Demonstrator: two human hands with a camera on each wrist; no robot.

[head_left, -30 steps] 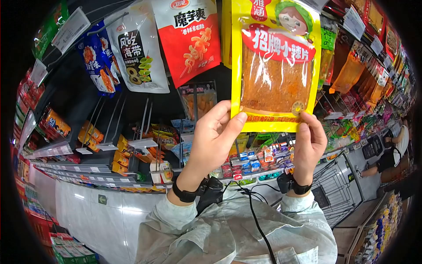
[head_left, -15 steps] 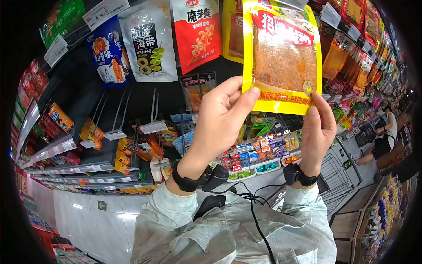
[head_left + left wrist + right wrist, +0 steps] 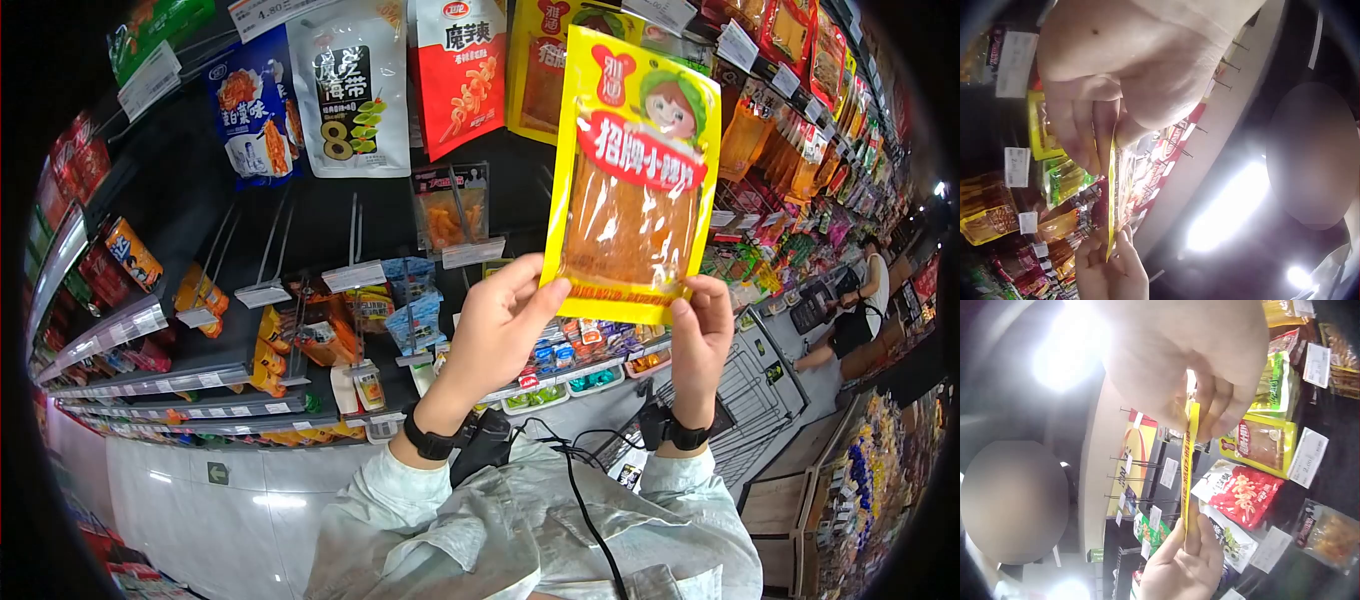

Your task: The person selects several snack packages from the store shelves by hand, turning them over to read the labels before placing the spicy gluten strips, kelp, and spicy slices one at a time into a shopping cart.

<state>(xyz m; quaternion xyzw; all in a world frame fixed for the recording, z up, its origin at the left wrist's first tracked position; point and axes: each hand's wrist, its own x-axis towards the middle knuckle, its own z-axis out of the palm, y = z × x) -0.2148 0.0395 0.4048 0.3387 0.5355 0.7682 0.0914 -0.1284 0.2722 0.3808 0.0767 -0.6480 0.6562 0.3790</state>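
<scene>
A yellow snack packet (image 3: 635, 180) with a red label and a cartoon face is held up, its front facing the head camera. The left hand (image 3: 500, 325) pinches its lower left corner between thumb and fingers. At the lower right corner the right hand (image 3: 700, 340) pinches it with thumb and fingertips. Seen edge-on, the packet (image 3: 1112, 194) runs between both hands in the left wrist view, and the packet (image 3: 1190, 469) appears as a thin strip in the right wrist view.
Behind hang a red packet (image 3: 460, 80), a grey-white packet (image 3: 350, 95) and a blue packet (image 3: 250, 115). Hooks and price tags (image 3: 355, 277) line the shelves. A wire cart (image 3: 745, 400) stands at the right, with a person (image 3: 868, 300) beyond it.
The packet has dipped lower in the head view and tilted, and its whole front now shows. Both hands have kept their pinch on its lower corners.
</scene>
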